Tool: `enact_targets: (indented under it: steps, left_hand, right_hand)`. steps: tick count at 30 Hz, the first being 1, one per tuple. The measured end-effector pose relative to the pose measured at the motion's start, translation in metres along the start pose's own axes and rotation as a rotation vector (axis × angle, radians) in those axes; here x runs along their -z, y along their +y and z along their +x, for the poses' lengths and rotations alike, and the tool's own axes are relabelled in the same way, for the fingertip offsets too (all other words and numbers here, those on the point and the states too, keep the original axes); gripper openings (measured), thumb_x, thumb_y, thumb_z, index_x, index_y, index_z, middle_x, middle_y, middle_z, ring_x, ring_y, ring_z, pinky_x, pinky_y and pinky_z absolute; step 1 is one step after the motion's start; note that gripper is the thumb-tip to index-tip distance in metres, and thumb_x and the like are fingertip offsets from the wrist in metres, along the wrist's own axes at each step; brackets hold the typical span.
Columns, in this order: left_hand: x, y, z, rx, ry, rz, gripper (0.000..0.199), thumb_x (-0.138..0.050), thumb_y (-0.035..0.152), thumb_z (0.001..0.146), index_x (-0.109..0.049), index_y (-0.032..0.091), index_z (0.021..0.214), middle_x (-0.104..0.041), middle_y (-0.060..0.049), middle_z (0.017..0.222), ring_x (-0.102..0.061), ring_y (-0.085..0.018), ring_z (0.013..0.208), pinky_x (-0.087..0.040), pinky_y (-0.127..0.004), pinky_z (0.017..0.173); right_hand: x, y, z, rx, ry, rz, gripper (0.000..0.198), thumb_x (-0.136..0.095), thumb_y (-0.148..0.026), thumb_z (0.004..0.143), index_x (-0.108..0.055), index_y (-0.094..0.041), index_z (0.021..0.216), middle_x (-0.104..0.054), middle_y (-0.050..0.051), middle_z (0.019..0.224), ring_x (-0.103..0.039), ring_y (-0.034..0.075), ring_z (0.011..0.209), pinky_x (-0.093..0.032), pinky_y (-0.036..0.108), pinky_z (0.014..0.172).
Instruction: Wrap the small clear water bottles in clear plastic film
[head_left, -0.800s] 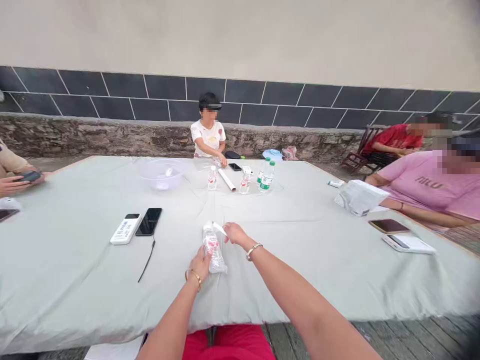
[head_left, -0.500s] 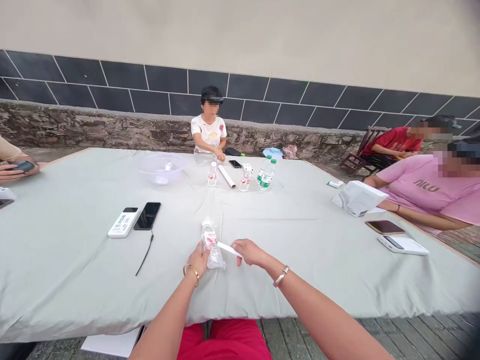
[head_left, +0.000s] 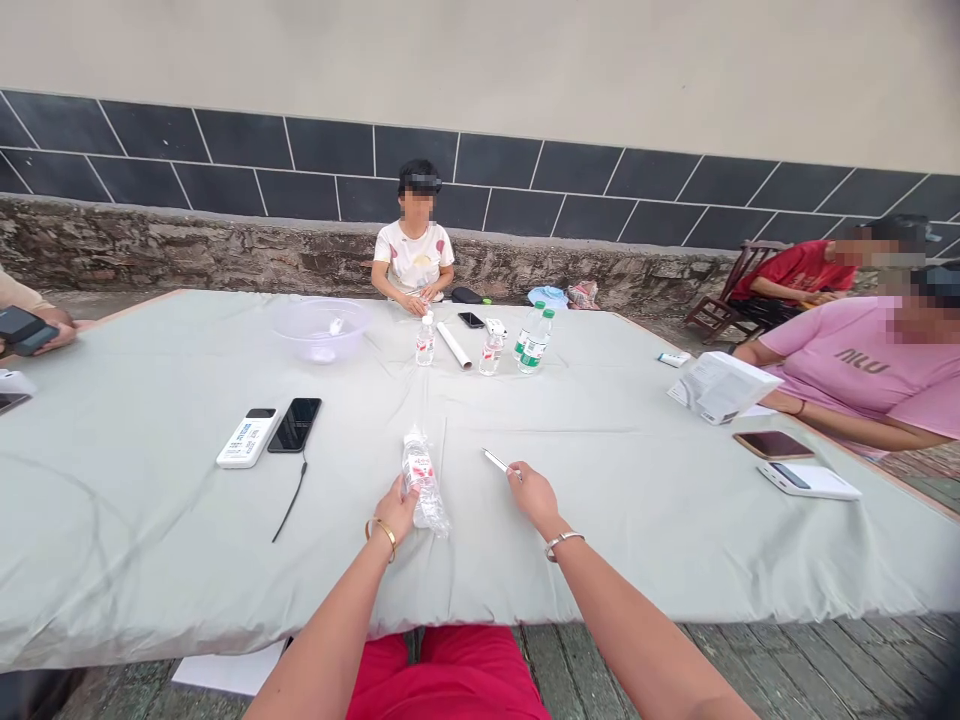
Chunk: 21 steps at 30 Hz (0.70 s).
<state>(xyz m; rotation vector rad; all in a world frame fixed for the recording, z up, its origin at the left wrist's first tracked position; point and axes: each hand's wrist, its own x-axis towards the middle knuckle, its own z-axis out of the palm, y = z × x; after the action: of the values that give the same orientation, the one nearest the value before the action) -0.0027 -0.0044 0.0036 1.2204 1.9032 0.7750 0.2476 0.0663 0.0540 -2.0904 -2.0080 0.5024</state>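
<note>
My left hand (head_left: 396,510) is closed around the side of a clear plastic water bottle (head_left: 420,475). It has a white cap and a red-and-white label, and looks crumpled toward its near end. The bottle lies tilted on the cloth with its cap pointing away from me. To the right of it, my right hand (head_left: 531,492) pinches a slim white tool with a thin tip (head_left: 495,459), either a pen or a small knife; I cannot tell which. Its tip points left and away, apart from the bottle.
A cloth-covered table (head_left: 600,540) bears a power bank (head_left: 247,438), a phone (head_left: 295,425), and a short black cable (head_left: 291,502). Farther off are a purple basin (head_left: 319,335), upright bottles (head_left: 534,345) and a white roll (head_left: 454,346). People sit around; one holds a white box (head_left: 724,387).
My right hand has moved right and away from the bottle, taking the slim white tool off its side. The left hand stays on the bottle.
</note>
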Motion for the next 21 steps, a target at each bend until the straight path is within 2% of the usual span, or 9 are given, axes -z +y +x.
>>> enact_targets:
  steps: [3, 5, 7, 8, 10, 13, 17, 21]
  left_hand:
    - [0.000, -0.001, 0.002, 0.006, -0.002, 0.008, 0.059, -0.037, 0.051, 0.084, -0.041, 0.016, 0.132, -0.063, -0.003, 0.077, -0.060, -0.020, 0.081, -0.044, -0.030, 0.074]
    - [-0.002, -0.001, 0.004, 0.012, -0.003, 0.014, 0.059, -0.038, 0.051, 0.084, -0.041, 0.017, 0.132, -0.063, -0.003, 0.078, -0.060, -0.020, 0.082, -0.043, -0.030, 0.075]
    - [-0.003, -0.002, 0.005, 0.017, -0.001, 0.020, 0.060, -0.039, 0.053, 0.083, -0.041, 0.018, 0.131, -0.064, -0.003, 0.081, -0.060, -0.021, 0.084, -0.043, -0.031, 0.076]
    - [-0.003, -0.002, 0.006, 0.019, 0.000, 0.023, 0.060, -0.039, 0.053, 0.082, -0.041, 0.018, 0.131, -0.064, -0.004, 0.083, -0.061, -0.021, 0.084, -0.043, -0.031, 0.076]
    - [-0.003, -0.003, 0.007, 0.020, 0.000, 0.028, 0.061, -0.039, 0.053, 0.083, -0.041, 0.017, 0.132, -0.064, -0.005, 0.083, -0.061, -0.022, 0.084, -0.043, -0.032, 0.076]
    - [-0.002, -0.004, 0.007, 0.016, -0.006, 0.025, 0.058, -0.037, 0.049, 0.085, -0.040, 0.014, 0.131, -0.065, -0.005, 0.081, -0.062, -0.020, 0.080, -0.044, -0.030, 0.074]
    - [-0.001, -0.002, 0.006, 0.025, -0.005, 0.021, 0.056, -0.037, 0.047, 0.085, -0.041, 0.014, 0.130, -0.066, -0.006, 0.086, -0.063, -0.019, 0.083, -0.044, -0.028, 0.075]
    - [-0.001, 0.004, 0.005, 0.064, 0.010, 0.026, 0.054, -0.039, 0.047, 0.084, -0.044, 0.015, 0.128, -0.065, -0.008, 0.093, -0.061, -0.021, 0.090, -0.043, -0.029, 0.080]
  right_hand:
    - [-0.009, -0.004, -0.002, 0.035, 0.060, -0.066, 0.034, -0.043, -0.018, 0.081, -0.056, -0.016, 0.112, -0.057, 0.013, 0.113, -0.051, 0.023, 0.103, -0.038, 0.029, 0.079]
    - [-0.014, -0.018, -0.012, 0.096, 0.109, -0.045, 0.032, -0.044, -0.020, 0.082, -0.056, -0.018, 0.111, -0.054, 0.012, 0.117, -0.050, 0.022, 0.105, -0.037, 0.028, 0.080]
    - [-0.023, -0.041, -0.024, 0.162, 0.065, 0.045, 0.027, -0.041, -0.031, 0.087, -0.058, -0.019, 0.103, -0.061, 0.009, 0.103, -0.056, 0.019, 0.089, -0.038, 0.026, 0.070]
    - [-0.029, -0.055, -0.030, 0.188, 0.000, 0.100, 0.029, -0.039, -0.040, 0.088, -0.058, -0.020, 0.096, -0.063, 0.007, 0.090, -0.057, 0.017, 0.078, -0.037, 0.025, 0.064]
    - [-0.043, -0.078, -0.038, 0.203, -0.107, 0.154, 0.034, -0.042, -0.051, 0.084, -0.057, -0.020, 0.083, -0.061, 0.002, 0.071, -0.053, 0.014, 0.063, -0.031, 0.023, 0.054]
    - [-0.060, -0.097, -0.042, 0.202, -0.118, 0.209, 0.028, -0.045, -0.044, 0.083, -0.050, -0.020, 0.070, -0.055, -0.001, 0.062, -0.046, 0.011, 0.055, -0.025, 0.022, 0.050]
    - [-0.070, -0.090, -0.035, 0.190, -0.092, 0.314, 0.024, -0.039, -0.032, 0.085, -0.043, -0.020, 0.065, -0.051, -0.004, 0.060, -0.044, 0.010, 0.055, -0.027, 0.020, 0.050]
    - [-0.068, -0.069, -0.031, 0.067, -0.075, 0.276, 0.023, -0.034, -0.026, 0.084, -0.044, -0.020, 0.065, -0.053, -0.002, 0.061, -0.048, 0.011, 0.058, -0.030, 0.020, 0.051]
